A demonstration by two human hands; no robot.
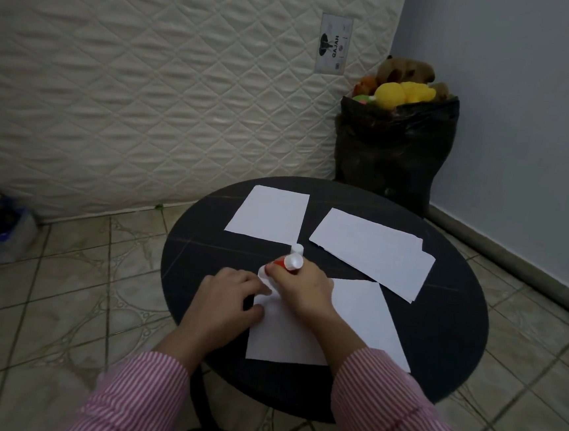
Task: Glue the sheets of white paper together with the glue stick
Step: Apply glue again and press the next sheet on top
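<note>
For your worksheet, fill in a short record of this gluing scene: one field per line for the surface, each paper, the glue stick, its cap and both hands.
surface: round black table
near sheet: under both hands
far-left sheet: lying flat, untouched
far-right sheets: two stacked, slightly offset
glue stick: red, tilted, end on the near sheet's far-left corner
cap: white, standing on the table beyond the stick
right hand: grips the glue stick
left hand: presses on the near sheet's left edge

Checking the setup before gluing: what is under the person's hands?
The nearest paper sheet on the round black table; its upper-left corner is covered by both hands. The right hand holds the glue stick there.
</note>
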